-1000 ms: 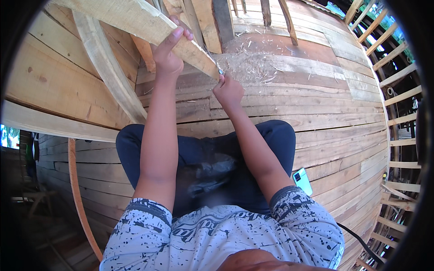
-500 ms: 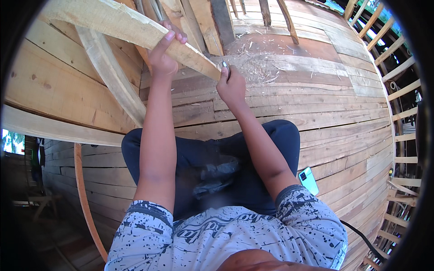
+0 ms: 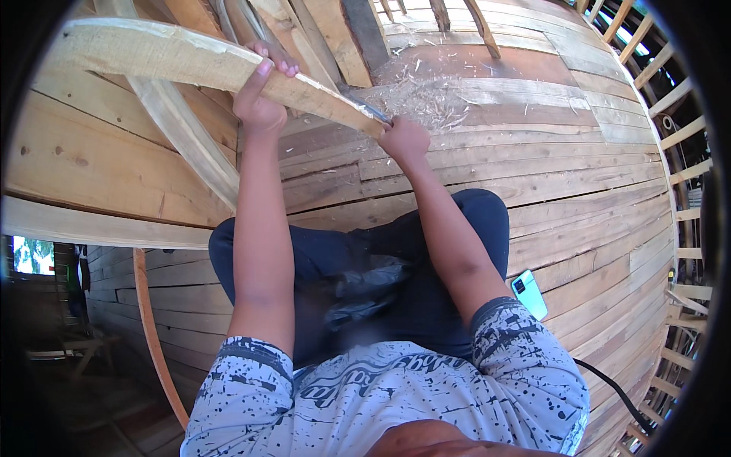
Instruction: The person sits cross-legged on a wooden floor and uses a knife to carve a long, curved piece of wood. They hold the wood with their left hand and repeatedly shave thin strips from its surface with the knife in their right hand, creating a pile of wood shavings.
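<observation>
A long, curved wooden plank (image 3: 164, 55) slants from the upper left down toward the middle, its far edge freshly cut and rough. My left hand (image 3: 263, 95) is wrapped around the plank partway along, thumb on the near side and fingers over the far edge. At the plank's lower right end, my right hand (image 3: 406, 141) is closed on a knife (image 3: 371, 111). The knife's blade lies along the plank's far edge, pointing up and left. Its handle is mostly hidden by my fingers.
Wood shavings (image 3: 438, 107) are scattered over the plank floor (image 3: 594, 198) ahead. Curved timber ribs (image 3: 179, 122) stand at the left beside a boarded wall (image 3: 91, 160). A light-blue phone (image 3: 531, 295) lies right of my knee, near a black cable (image 3: 613, 396). A slatted frame (image 3: 689, 213) runs along the right.
The knife has swung from pointing away from the plank to lying along its far edge. My right hand has turned and shifted slightly right. My left hand keeps its hold.
</observation>
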Demonstrator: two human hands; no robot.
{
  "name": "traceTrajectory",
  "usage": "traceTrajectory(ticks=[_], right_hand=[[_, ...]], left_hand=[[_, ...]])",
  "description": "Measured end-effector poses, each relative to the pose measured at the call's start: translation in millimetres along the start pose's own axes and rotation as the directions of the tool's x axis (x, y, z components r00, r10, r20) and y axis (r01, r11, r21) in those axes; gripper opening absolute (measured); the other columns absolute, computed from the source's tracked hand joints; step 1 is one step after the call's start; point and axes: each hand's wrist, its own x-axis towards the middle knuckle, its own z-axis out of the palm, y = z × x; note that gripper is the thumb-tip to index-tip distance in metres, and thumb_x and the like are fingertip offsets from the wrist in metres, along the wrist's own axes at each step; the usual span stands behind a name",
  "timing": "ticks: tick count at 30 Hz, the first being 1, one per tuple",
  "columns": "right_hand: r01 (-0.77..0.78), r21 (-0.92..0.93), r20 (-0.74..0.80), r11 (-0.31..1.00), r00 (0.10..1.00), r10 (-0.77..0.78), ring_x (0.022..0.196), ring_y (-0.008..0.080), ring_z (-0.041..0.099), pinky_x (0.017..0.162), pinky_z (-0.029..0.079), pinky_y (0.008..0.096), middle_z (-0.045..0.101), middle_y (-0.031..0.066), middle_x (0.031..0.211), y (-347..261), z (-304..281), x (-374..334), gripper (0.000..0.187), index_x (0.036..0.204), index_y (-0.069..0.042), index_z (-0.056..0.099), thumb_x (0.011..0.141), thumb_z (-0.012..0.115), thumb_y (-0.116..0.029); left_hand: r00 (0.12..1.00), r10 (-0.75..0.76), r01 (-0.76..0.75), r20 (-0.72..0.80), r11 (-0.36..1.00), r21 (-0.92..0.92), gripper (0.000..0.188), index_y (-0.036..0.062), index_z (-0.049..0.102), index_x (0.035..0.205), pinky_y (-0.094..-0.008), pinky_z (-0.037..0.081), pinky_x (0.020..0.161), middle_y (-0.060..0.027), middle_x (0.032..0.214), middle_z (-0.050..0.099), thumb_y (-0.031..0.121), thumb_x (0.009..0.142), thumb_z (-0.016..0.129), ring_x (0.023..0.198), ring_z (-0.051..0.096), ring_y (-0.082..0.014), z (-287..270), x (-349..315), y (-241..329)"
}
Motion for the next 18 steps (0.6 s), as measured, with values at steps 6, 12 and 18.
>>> traceTrajectory(ticks=[6, 12, 18], right_hand=[[0.026, 0.446, -0.076, 0.895, 0.997, 0.009, 0.085, 0.0353, 0.069, 0.076, 0.052, 0.0437, 0.07, 0.0213, 0.086, 14.2, 18.0, 17.2, 0.028, 0.102, -0.004, 0.067, 0.094, 0.057, -0.028], [-0.216, 0.683, 0.264, 0.698, 0.964, 0.039, 0.063, 0.0245, 0.06, 0.059, 0.048, 0.0379, 0.065, 0.0134, 0.076, 19.9, 45.4, 22.3, 0.026, 0.11, -0.004, 0.06, 0.099, 0.045, -0.022], [-0.479, 0.787, 0.538, 0.388, 0.841, -0.054, 0.044, 0.009, 0.04, 0.039, 0.034, 0.0261, 0.05, 0.0011, 0.062, -9.5, 9.6, 5.1, 0.029, 0.104, -0.008, 0.055, 0.106, 0.03, -0.023]], left_hand=[[0.999, 0.02, -0.02, -0.035, 1.0, -0.01, 0.024, 0.0051, 0.047, 0.101, -0.0385, 0.045, 0.075, -0.0114, 0.079, 0.053, 0.016, 0.084, 0.061, 0.074, 0.052, -0.0224, 3.1, -4.8, 1.0], [1.0, 0.024, -0.024, -0.001, 1.0, -0.02, 0.025, 0.0056, 0.046, 0.101, -0.0382, 0.044, 0.074, -0.0112, 0.079, 0.053, 0.015, 0.083, 0.061, 0.073, 0.052, -0.0225, 13.0, -2.1, -2.1], [0.999, 0.03, -0.03, -0.014, 0.999, 0.012, 0.024, 0.0068, 0.047, 0.1, -0.0374, 0.044, 0.074, -0.0103, 0.079, 0.052, 0.018, 0.084, 0.061, 0.074, 0.052, -0.0218, 12.8, -0.3, -2.3]])
